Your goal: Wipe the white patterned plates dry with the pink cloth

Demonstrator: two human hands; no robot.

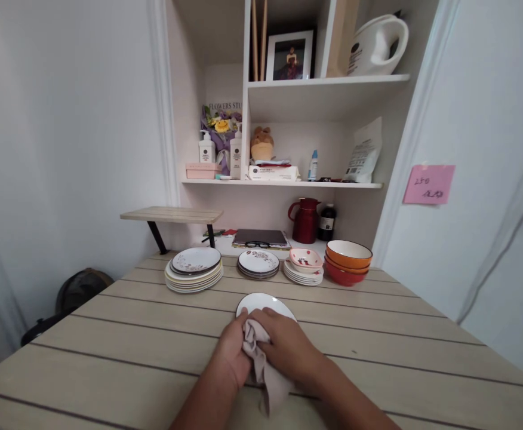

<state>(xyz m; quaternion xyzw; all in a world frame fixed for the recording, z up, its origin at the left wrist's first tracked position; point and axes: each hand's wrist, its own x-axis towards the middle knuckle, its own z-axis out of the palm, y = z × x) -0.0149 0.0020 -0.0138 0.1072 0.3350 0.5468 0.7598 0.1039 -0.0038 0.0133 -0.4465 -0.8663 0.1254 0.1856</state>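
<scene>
In the middle of the table, a white plate [265, 301] with a thin dark rim shows just beyond my hands, its near part hidden by them. My left hand [234, 349] is closed at the plate's near left edge, its thumb up by the rim and its other fingers mostly out of sight. A crumpled pinkish-beige cloth [268, 373] hangs down between the hands toward me. My right hand [286, 343] is closed on the upper part of this cloth, with the fingers bent over the near side of the plate.
Across the table's back stand a plate stack [194, 272], smaller patterned plates [258, 264], saucers [303, 276] under a small pink bowl [306, 259], and orange and red bowls [348, 263]. Behind are a red jug [305, 221], a dark bottle [327, 222] and a low wooden stand [172, 214].
</scene>
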